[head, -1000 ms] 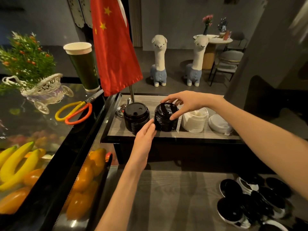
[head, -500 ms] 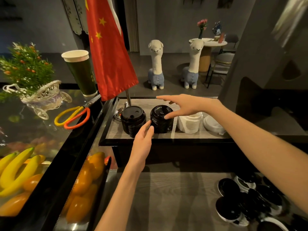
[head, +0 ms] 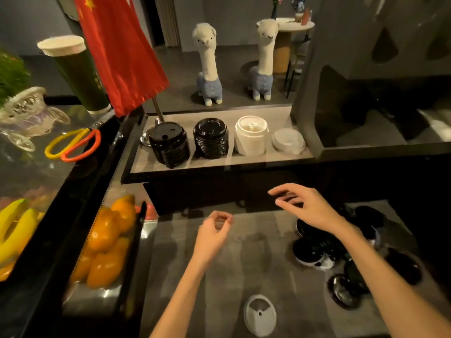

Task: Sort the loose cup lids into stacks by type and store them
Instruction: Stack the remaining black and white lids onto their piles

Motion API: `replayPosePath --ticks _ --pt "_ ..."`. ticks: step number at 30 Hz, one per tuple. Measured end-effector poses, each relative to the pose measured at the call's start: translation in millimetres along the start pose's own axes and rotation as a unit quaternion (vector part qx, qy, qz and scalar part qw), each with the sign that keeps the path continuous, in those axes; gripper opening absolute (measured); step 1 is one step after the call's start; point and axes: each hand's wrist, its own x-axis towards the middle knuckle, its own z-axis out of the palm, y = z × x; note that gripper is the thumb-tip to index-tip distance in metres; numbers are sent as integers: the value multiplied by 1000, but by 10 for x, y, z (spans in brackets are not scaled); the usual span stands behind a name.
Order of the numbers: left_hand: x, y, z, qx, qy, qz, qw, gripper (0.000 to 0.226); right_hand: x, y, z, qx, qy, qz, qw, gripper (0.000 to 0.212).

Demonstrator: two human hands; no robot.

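Note:
On the raised shelf (head: 185,164) stand a stack of black sip lids (head: 169,143), a stack of ribbed black lids (head: 211,138), a white lid stack (head: 251,135) and a low clear lid stack (head: 288,140). Several loose black lids (head: 314,251) lie scattered on the lower counter at the right. A single white lid (head: 260,314) lies near the front edge. My left hand (head: 213,234) hovers over the counter, fingers loosely curled, holding nothing. My right hand (head: 305,207) floats above the loose black lids with fingers spread, empty.
A red flag (head: 119,52) on a pole stands left of the shelf. A tall green cup (head: 78,71), scissors (head: 73,145) and a white basket (head: 26,106) sit on the glass case at left. Oranges (head: 107,242) and bananas (head: 17,225) lie below. A dark machine (head: 380,76) rises at right.
Both hands left the black stacks on the shelf and drew back down over the lower counter. The view tilted down, showing the single white lid.

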Motion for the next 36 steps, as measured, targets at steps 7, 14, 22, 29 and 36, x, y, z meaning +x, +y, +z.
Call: replayPosePath --ticks 7,14,22,29,36 --pt "-292 -804 544 55 -177 -68 980 35 -835 950 250 7 0 169 986 23" --pt "-525 -1227 853 233 -326 -5 916 89 -1257 1283 241 -19 61 206 976 28" --pt "-658 -1275 1048 322 -266 -50 907 87 -1238 1477 53 -62 56 187 979 36" --pt "-525 -1267 1409 247 -110 -65 961 69 -1690 1813 33 -83 49 190 977 33" --pt "-529 -1122 1780 332 -122 -35 935 93 -2028 2059 -103 -157 172 228 945 46"
